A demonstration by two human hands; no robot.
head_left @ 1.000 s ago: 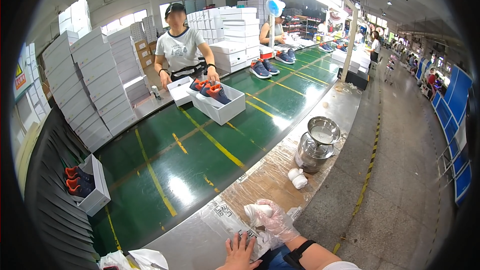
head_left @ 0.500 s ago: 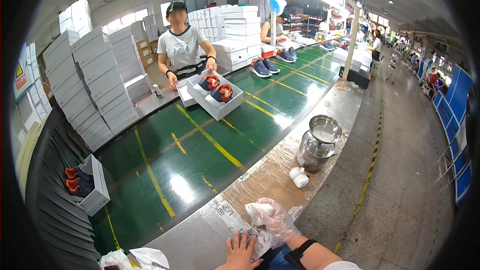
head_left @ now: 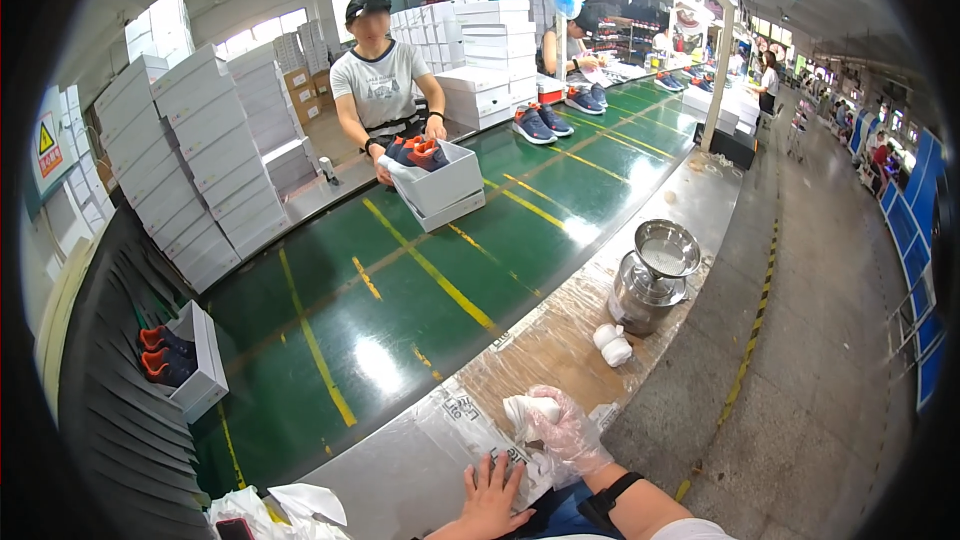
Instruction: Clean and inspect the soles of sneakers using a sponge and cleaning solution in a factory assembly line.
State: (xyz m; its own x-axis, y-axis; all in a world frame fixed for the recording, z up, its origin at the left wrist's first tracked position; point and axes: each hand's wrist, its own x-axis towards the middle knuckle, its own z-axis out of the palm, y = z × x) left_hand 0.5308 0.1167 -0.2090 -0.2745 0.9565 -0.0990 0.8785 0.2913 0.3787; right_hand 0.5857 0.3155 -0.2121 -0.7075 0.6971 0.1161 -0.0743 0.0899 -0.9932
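Beside a green conveyor (head_left: 240,360), a plastic-covered surface (head_left: 540,350) is set. At its near end, a white cloth (head_left: 522,412) is clasped in the curled fingers of the right hand (head_left: 572,435) (gloved in clear plastic); just beside it, the left hand (head_left: 488,502) is laid flat, fingers spread.

We hold our left grip (head_left: 490,500) bare and palm down, its fingers (head_left: 485,474) fanned and pointing away from us, the thumb angled out to the right, with a short stretch of left forearm (head_left: 455,528) showing at the lower edge. Our right forearm (head_left: 648,514) slants in from the lower right, a black band (head_left: 610,498) around it, and leads to our right grip (head_left: 567,428), tilted up and leftward in a thin clear glove (head_left: 578,452), its fingers curled inward.
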